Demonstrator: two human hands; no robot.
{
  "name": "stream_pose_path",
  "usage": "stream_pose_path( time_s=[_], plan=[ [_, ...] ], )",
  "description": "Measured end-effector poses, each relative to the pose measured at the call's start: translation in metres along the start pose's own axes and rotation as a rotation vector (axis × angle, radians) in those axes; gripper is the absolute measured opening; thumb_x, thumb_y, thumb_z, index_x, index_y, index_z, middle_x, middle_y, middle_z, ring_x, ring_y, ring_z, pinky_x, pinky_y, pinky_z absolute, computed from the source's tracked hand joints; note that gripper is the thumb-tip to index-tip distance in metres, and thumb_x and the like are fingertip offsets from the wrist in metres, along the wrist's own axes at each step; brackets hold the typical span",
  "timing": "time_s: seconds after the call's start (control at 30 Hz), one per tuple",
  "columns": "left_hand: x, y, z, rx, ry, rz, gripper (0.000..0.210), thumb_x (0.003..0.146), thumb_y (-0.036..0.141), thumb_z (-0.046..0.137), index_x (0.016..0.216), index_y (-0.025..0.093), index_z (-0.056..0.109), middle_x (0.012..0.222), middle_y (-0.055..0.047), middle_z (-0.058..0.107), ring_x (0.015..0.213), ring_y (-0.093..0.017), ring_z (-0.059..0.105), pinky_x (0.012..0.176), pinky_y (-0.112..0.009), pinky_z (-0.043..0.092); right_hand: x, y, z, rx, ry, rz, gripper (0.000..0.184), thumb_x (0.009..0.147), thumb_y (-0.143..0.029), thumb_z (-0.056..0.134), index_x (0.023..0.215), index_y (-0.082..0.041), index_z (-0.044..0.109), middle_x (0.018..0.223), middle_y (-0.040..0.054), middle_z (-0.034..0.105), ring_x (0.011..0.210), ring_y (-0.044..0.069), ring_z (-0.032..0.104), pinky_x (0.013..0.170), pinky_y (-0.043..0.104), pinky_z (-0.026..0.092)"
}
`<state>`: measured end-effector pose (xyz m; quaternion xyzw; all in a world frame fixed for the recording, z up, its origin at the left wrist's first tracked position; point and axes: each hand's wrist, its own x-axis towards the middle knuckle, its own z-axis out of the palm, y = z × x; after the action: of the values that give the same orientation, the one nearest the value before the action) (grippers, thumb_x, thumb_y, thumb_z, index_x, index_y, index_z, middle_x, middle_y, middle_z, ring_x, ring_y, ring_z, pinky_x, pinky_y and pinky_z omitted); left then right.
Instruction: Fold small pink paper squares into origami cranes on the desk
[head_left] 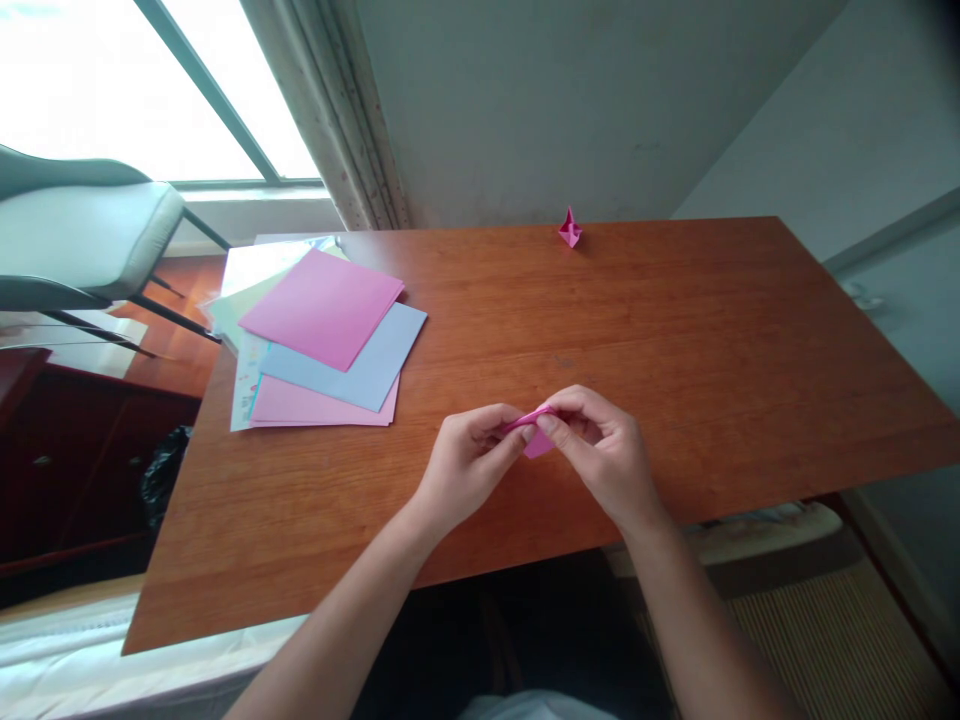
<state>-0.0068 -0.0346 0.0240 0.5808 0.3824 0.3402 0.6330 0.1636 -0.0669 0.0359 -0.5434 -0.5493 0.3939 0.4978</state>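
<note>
Between my two hands, above the front middle of the wooden table (660, 340), is a small folded piece of pink paper (538, 444). My left hand (472, 455) pinches its left end between thumb and fingers. My right hand (600, 445) grips the right end the same way, with the thumb on the near side. The fingers cover much of the paper, so its full shape is hidden. A folded pink paper figure (570, 230) with a pointed top stands at the table's far edge.
Sheets lie overlapping at the table's left: dark pink paper (322, 305), blue-grey paper (375, 360) and light pink paper (322, 403). A pale chair (82, 235) stands beyond the left edge, near a window and a curtain (322, 110). A wall rises behind the table.
</note>
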Motion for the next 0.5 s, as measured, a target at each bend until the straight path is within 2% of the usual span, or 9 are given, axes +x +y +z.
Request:
stream_pose_path(
  time_s=[0.23, 0.5],
  plan=[
    [-0.0005, 0.0047, 0.0022, -0.035, 0.023, -0.023, 0.022, 0.088, 0.034, 0.070, 0.085, 0.012, 0.073, 0.069, -0.001, 0.063, 0.062, -0.010, 0.051, 0.055, -0.020, 0.039, 0.0002, 0.0005, 0.0000, 0.042, 0.024, 0.009, 0.006, 0.092, -0.029, 0.068, 0.089, -0.024, 0.070, 0.088, 0.0006, 0.066, 0.083, 0.016, 0.062, 0.073, 0.030, 0.049],
    [-0.0006, 0.0085, 0.0019, -0.068, 0.005, -0.016, 0.022, 0.085, 0.034, 0.074, 0.080, 0.012, 0.074, 0.068, -0.001, 0.064, 0.062, -0.010, 0.053, 0.056, -0.019, 0.041, 0.0010, -0.0030, -0.0033, 0.041, 0.043, -0.034, 0.009, 0.092, -0.026, 0.067, 0.085, -0.024, 0.072, 0.086, 0.0008, 0.067, 0.081, 0.016, 0.061, 0.073, 0.030, 0.047]
  ],
)
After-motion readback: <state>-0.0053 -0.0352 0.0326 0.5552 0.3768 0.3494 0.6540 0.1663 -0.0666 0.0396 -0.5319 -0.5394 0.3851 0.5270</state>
